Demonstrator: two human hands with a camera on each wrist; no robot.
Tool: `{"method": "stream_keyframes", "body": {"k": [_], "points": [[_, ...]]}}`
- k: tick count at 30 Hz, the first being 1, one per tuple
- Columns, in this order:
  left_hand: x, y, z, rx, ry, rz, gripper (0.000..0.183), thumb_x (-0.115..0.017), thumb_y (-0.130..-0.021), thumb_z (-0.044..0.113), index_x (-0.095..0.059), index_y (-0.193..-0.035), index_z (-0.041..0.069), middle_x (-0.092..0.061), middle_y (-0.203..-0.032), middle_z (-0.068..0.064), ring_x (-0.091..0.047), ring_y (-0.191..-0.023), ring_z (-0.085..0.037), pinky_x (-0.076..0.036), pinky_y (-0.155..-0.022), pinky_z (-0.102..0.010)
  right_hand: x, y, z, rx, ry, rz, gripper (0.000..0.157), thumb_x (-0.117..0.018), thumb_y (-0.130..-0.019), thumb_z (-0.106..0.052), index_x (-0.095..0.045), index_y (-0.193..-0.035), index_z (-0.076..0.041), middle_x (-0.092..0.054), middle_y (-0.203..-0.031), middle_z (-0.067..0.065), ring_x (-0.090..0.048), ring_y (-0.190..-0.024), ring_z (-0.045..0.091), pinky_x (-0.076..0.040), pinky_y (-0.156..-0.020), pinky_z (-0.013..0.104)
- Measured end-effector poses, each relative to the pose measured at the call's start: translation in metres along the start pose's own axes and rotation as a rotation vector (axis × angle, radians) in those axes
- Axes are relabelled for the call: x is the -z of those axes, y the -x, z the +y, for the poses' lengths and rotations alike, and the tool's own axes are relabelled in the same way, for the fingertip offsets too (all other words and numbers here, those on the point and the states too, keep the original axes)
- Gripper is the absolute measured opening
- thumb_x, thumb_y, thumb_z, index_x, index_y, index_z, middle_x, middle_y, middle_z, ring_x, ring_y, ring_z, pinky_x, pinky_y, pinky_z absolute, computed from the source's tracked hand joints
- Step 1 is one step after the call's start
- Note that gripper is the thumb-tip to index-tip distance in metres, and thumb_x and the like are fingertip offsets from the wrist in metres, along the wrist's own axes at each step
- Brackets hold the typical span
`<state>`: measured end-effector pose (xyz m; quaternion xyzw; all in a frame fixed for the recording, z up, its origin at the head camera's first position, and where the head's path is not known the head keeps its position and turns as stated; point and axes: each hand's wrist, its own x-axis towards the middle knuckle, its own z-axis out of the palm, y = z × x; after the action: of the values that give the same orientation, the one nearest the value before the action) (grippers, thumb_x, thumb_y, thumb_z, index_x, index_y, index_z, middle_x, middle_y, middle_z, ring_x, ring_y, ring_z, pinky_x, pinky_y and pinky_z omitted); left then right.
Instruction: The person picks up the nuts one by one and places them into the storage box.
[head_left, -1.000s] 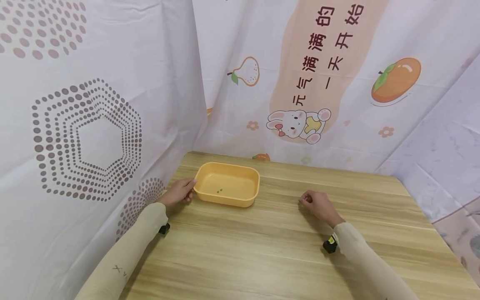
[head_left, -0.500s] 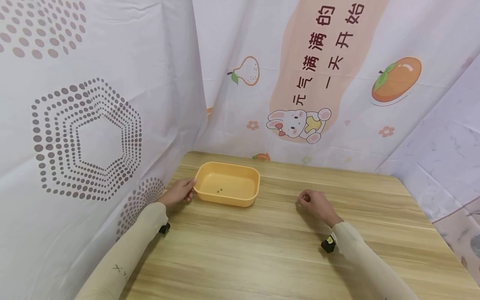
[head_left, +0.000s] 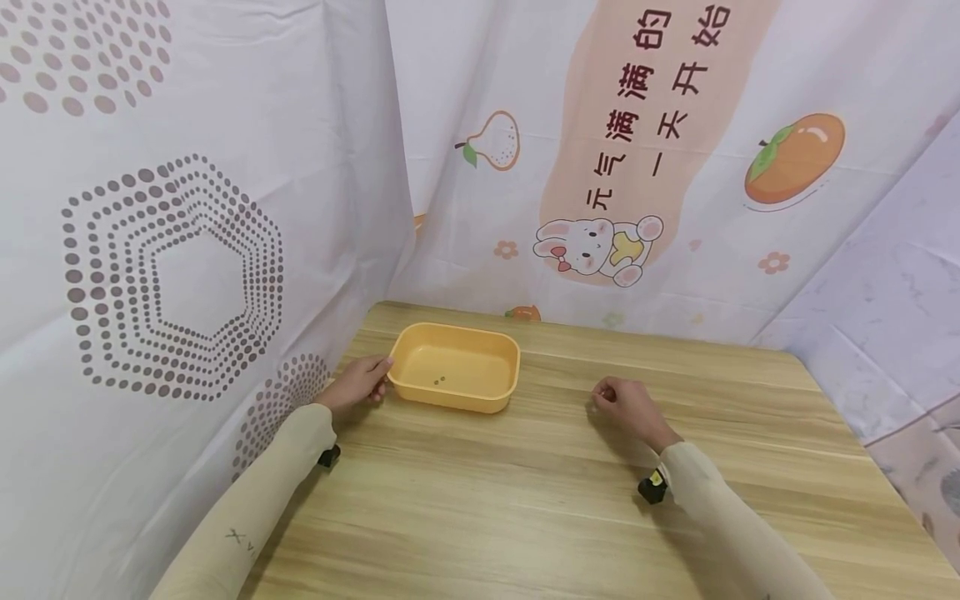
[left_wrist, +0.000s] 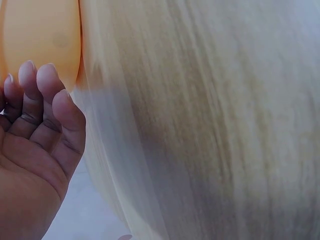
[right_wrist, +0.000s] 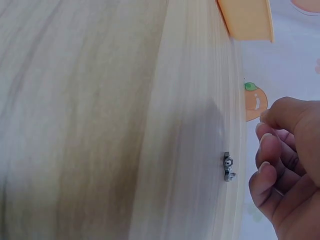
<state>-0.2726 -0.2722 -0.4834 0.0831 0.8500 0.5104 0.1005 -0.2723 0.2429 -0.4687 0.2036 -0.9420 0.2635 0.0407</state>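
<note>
A shallow yellow-orange plastic tray sits at the back left of the table, with two tiny dark pieces on its floor. My left hand holds the tray's left end, thumb at the rim; the left wrist view shows curled fingers beside its outer wall. To the right of the tray, my right hand is low over the table, thumb and index tips together. Whether something is pinched there, I cannot tell. Small silvery metal pieces, resembling nuts, appear near that hand in the right wrist view.
The wood-grain table ends at a printed white curtain behind. Another curtain stands close along the left arm, and a third borders the right side. A black wrist device hangs under the right sleeve.
My right hand has shifted slightly left toward the tray, its fingers still curled. The left hand and the tray have stayed in place.
</note>
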Motion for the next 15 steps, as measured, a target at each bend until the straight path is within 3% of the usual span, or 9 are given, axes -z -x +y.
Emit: {"method": "stream_keyframes", "body": {"k": [15], "points": [[0.0003,0.0002,0.0022,-0.009,-0.007,-0.001,0.039,-0.035,-0.105,0.035,-0.054,-0.094,0.004,-0.057,-0.073,-0.012,-0.055,-0.059,-0.021,-0.050,-0.051,-0.029,-0.0021,-0.0056,-0.0094,0.034,0.016,0.010,0.006,-0.065,-0.091,-0.016,-0.069,-0.089,-0.012,-0.063,-0.074,-0.007,-0.056,-0.067,0.007,-0.048,-0.063,0.030]]}}
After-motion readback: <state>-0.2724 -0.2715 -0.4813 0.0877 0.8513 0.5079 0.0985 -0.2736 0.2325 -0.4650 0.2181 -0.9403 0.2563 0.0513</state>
